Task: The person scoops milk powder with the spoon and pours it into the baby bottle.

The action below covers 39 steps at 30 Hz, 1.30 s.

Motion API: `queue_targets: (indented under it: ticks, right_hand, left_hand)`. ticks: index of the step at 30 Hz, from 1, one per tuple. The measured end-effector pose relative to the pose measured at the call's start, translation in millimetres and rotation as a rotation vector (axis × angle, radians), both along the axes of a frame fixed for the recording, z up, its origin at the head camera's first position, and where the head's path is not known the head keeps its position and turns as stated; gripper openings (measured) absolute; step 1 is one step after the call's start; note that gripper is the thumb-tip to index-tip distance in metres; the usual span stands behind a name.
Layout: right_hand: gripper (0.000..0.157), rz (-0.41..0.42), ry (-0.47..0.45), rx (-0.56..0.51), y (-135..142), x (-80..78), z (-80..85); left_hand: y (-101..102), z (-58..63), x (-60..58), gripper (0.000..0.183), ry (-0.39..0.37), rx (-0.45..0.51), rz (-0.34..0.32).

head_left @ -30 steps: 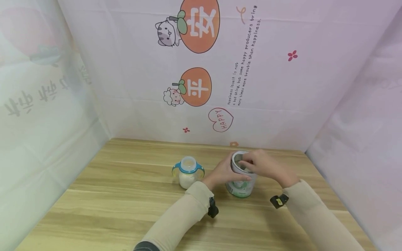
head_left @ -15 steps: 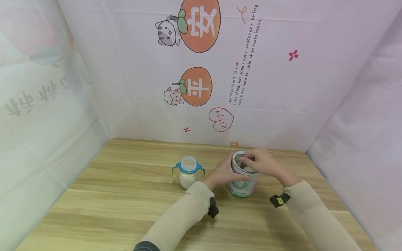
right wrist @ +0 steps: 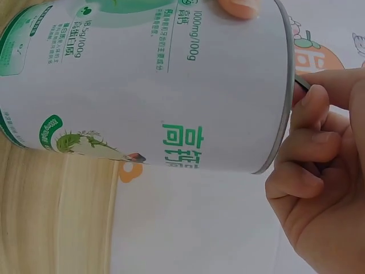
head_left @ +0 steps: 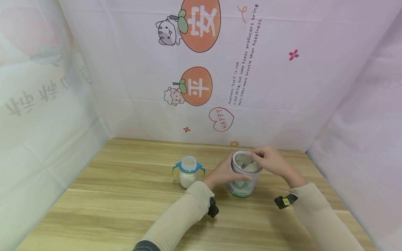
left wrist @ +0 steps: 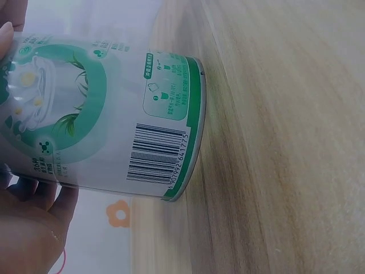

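Observation:
A white and green milk powder can (head_left: 241, 190) is on the table, leaning a little, its mouth uncovered and pale powder (head_left: 252, 167) inside. My left hand (head_left: 223, 173) grips the can's upper side; in the left wrist view its fingers curl around the wall. At the rim, my right hand (head_left: 272, 161) pinches the thin dark handle of a spoon (right wrist: 302, 84) between thumb and forefinger. The spoon's grey end reaches into the powder, partly buried. Left of the can stands a baby bottle (head_left: 188, 177) without a cap, with blue handles and white powder in it.
The wooden table (head_left: 110, 195) is bounded by a printed white cloth (head_left: 267, 115) behind and by white cloth walls on both sides. The bottle stands close to my left forearm.
My right hand has drawn back rightward and slightly up from the can's mouth to its right rim, still holding the spoon. More of the powder shows. My left hand stays on the can.

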State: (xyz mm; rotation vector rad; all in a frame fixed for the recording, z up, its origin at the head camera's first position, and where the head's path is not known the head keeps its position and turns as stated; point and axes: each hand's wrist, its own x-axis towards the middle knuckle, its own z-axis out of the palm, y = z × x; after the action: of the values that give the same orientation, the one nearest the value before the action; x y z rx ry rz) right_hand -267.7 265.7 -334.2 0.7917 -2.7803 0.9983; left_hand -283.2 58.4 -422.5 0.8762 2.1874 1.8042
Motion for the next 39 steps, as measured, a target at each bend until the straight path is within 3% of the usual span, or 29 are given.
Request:
queue_targets:
  ticks: [9, 19, 29, 39]
  right_hand:
    - [0.037, -0.058, 0.050, -0.041, 10.4, 0.9, -6.0]
    - [0.026, -0.148, 0.201, -0.090, 15.8, 2.9, -17.7]
    - [0.029, -0.199, 0.317, -0.103, 13.3, 7.2, -24.5]
    - [0.038, -0.251, 0.278, -0.146, 16.6, 7.8, -26.5]
  left_hand:
    - [1.0, 0.4, -0.8, 0.084, 0.011, -0.020, 0.019]
    - [1.0, 1.8, 0.0, 0.083, 0.013, -0.038, 0.037]
    - [1.4, -1.9, -2.7, 0.083, 0.015, -0.032, 0.030]
    - [0.1, 0.0, -0.3, 0.082, 0.020, -0.030, 0.036]
